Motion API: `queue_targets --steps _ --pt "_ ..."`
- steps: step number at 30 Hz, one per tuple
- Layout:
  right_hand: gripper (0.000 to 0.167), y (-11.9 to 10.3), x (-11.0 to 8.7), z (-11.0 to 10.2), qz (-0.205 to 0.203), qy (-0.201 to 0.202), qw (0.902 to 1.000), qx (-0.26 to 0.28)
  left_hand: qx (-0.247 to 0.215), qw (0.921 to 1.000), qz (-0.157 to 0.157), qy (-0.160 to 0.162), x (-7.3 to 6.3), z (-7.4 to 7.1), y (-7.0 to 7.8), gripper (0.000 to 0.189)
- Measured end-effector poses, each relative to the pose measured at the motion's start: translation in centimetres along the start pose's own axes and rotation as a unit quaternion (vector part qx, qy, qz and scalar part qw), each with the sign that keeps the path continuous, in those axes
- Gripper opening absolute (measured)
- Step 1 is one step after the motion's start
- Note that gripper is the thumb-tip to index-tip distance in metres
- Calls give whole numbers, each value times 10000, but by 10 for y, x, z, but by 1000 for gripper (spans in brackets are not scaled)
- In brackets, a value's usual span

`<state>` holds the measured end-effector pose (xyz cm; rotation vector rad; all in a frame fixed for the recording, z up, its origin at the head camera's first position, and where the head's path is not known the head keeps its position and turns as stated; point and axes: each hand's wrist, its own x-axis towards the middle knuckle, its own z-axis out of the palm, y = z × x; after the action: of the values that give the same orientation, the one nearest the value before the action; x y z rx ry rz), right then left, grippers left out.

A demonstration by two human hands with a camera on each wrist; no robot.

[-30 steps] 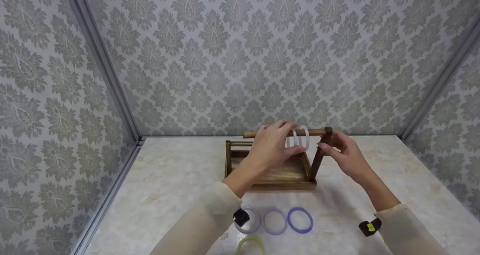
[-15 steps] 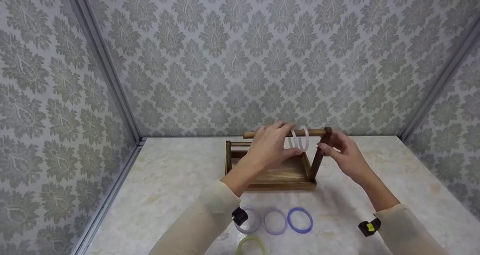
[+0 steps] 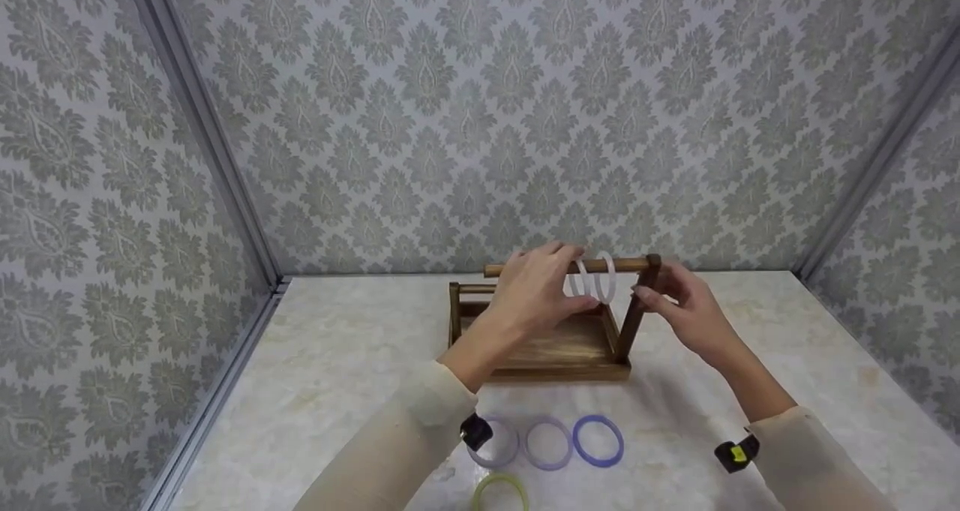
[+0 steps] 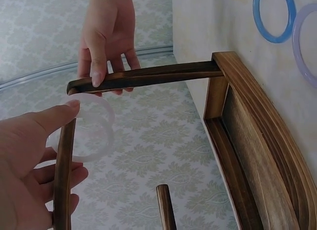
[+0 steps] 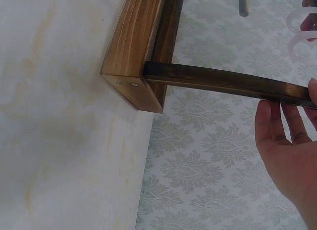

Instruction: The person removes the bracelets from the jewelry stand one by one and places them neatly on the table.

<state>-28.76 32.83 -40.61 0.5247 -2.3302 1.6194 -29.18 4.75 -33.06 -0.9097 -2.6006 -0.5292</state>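
Currently, in the head view, a brown wooden stand (image 3: 555, 374) sits towards the back edge of the bench (image 3: 352, 361). Two translucent white bangles hang around its upper rod (image 3: 630, 264), near the end that joins the post (image 3: 634, 320). The left hand (image 3: 534, 282) reaches over the rod, its thumb and fingers closed on the left white bangle (image 3: 583, 277); the right white bangle (image 3: 612, 282) hangs just beside it. The right hand (image 3: 690, 308) pinches the post near its top. Nearer the front edge of the bench lie a pale bangle (image 3: 516, 445), a lilac bangle (image 3: 550, 467) and a blue bangle (image 3: 621, 446) in a row, with a yellow-green bangle (image 3: 500, 478) below them, cut off by the frame. A black wrist camera (image 3: 475, 431) covers part of the pale one.

In the left wrist view, the left thumb lies against a white bangle while the other fingers show behind the rod. The right thumb is in front of the post, its fingers behind. A lower rod (image 4: 166, 205) points free end up.

In the right wrist view, the right fingertips touch the post, and the two white bangles show at the right border.
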Motion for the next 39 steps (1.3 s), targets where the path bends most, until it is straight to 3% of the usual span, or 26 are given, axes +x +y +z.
queue_targets --steps 13,22,31,39 --pt "40 3 1 -2 13 -63 10000 -18 -62 9998 130 110 -8 -16 -12 66" --pt "38 2 0 -2 -25 -85 10000 -42 -505 9983 144 257 -22 -29 -34 69" --pt "36 3 0 -3 -82 -39 10000 -42 -847 9950 210 484 -37 -33 -54 70" --pt "37 3 1 -1 -72 -41 10000 -46 -1449 9869 417 574 -50 -42 -72 67"
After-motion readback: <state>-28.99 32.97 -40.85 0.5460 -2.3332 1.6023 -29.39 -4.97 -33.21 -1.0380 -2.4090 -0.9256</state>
